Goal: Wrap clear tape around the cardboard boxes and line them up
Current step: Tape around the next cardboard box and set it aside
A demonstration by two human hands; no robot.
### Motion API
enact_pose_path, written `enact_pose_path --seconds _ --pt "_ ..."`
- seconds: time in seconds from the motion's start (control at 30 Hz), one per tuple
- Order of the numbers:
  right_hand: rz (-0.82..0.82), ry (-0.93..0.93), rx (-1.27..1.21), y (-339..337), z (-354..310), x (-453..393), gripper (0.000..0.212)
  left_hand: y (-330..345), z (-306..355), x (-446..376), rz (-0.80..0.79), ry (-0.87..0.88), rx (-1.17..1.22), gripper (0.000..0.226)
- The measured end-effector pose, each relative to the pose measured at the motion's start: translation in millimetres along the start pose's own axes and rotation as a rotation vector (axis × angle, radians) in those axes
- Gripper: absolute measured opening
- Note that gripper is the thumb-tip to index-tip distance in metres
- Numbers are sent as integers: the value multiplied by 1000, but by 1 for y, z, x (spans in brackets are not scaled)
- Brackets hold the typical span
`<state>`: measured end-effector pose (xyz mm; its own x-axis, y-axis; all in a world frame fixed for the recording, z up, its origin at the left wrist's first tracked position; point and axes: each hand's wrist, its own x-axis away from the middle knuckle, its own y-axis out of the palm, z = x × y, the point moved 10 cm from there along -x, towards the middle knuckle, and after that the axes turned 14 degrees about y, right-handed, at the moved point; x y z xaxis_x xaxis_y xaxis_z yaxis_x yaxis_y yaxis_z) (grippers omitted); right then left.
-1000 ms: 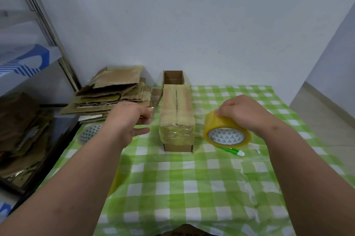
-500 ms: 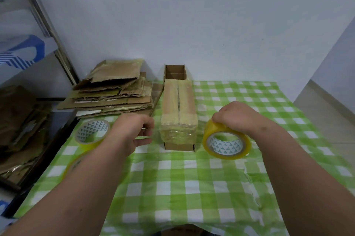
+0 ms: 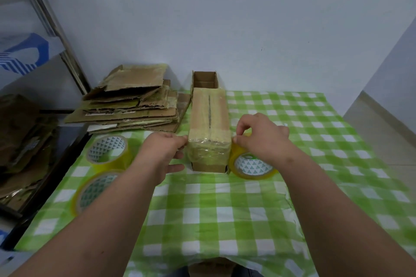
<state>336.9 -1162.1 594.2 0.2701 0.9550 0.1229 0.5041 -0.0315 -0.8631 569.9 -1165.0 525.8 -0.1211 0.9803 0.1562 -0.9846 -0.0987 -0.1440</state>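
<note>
Flanking taped box (image 3: 209, 132): unlettered tape roll (image 3: 252, 165)

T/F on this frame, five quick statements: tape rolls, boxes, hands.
1. Three tape rolls are in view. True: one by the right hand, the right roll, and two at left.
2. The near box has tape around its front end. True.
3. The far box is sealed shut. False: its top is open.
4. The flattened cardboard stack sits right of the boxes. False: left.
5. The left hand holds a roll. False: it is at the box's left side.
</note>
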Motion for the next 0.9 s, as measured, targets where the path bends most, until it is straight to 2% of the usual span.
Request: enact_pose_path --seconds 0.07,0.23,0.33,0.43,0.47,0.63,0.73,0.9 --pt "26 -34 16 1 -3 4 9 -1 2 -1 35 31 -41 15" --pt "55 -156 111 7 -10 12 22 -4 11 -3 117 135 -151 16" --pt "44 -183 165 10 -12 15 27 -6 17 -3 128 195 -178 39" --pt "41 -203 178 11 -15 19 25 -3 28 0 115 309 -189 14" --pt "40 -202 179 11 -15 20 25 -2 31 3 107 349 -207 13" --pt "49 -209 198 13 -11 23 27 -2 38 17 25 454 -241 23" --pt "60 -234 206 14 -10 26 25 -1 36 23 -63 457 -175 25" --pt "107 -227 190 12 -12 25 26 -6 37 20 -52 465 -240 21"
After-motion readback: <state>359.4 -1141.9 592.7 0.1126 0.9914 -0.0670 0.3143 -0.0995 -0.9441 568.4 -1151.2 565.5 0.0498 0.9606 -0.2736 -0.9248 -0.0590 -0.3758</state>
